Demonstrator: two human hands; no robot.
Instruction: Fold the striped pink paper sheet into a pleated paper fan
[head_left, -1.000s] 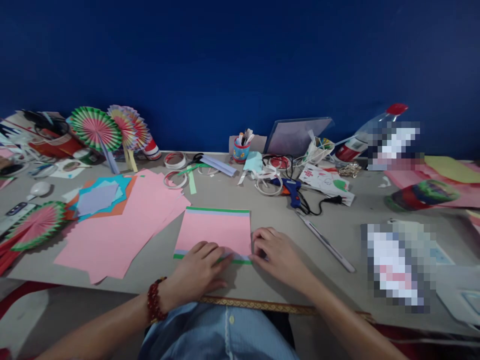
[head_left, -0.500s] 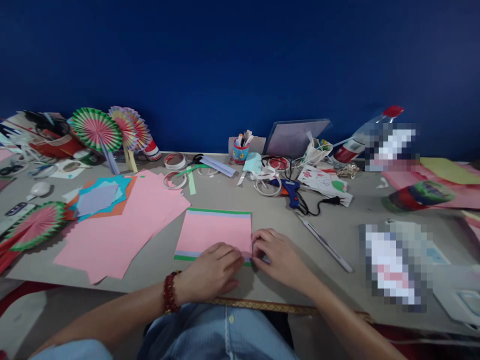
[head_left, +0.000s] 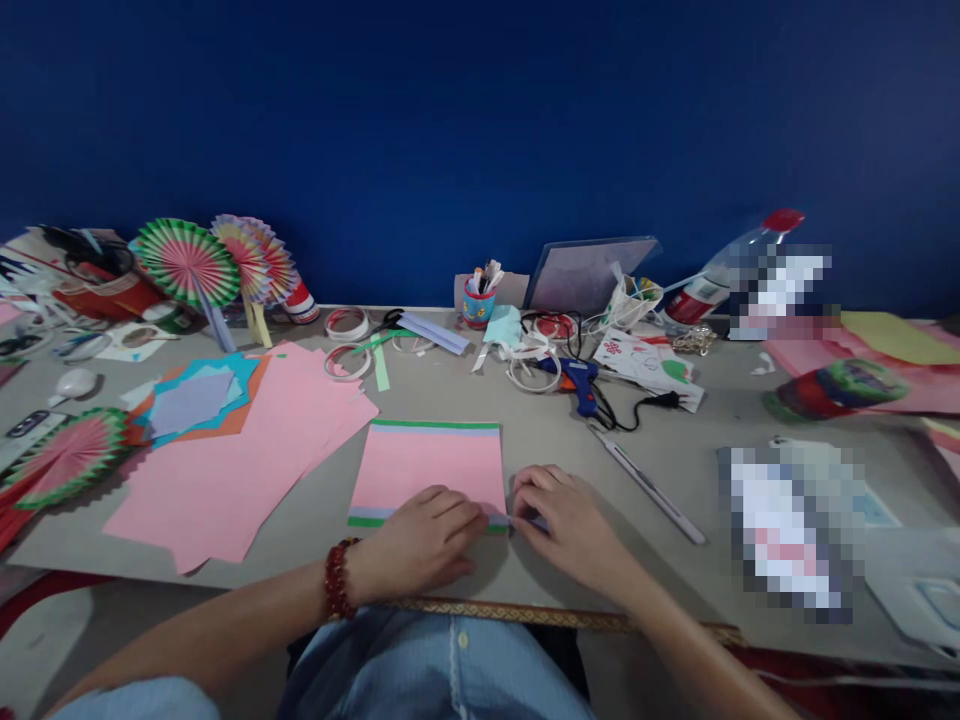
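A pink paper sheet with green and lavender bands along its far and near edges lies flat in front of me. My left hand rests over its near right part, fingers lying together on the near bands; the thumb is partly hidden. Just past the sheet's right edge, my right hand is closed, thumb and forefinger pinching the end of a narrow lavender paper strip. That strip runs along the near edge and goes under my left fingers.
Pink sheets with blue, orange and lavender papers lie left. A utility knife is at right, below a blue glue gun. Tape rolls, folded paper fans and a pen cup stand along the back.
My right hand has shifted slightly right, off the sheet's edge, with the strip end between its fingers. My left hand stays on the sheet.
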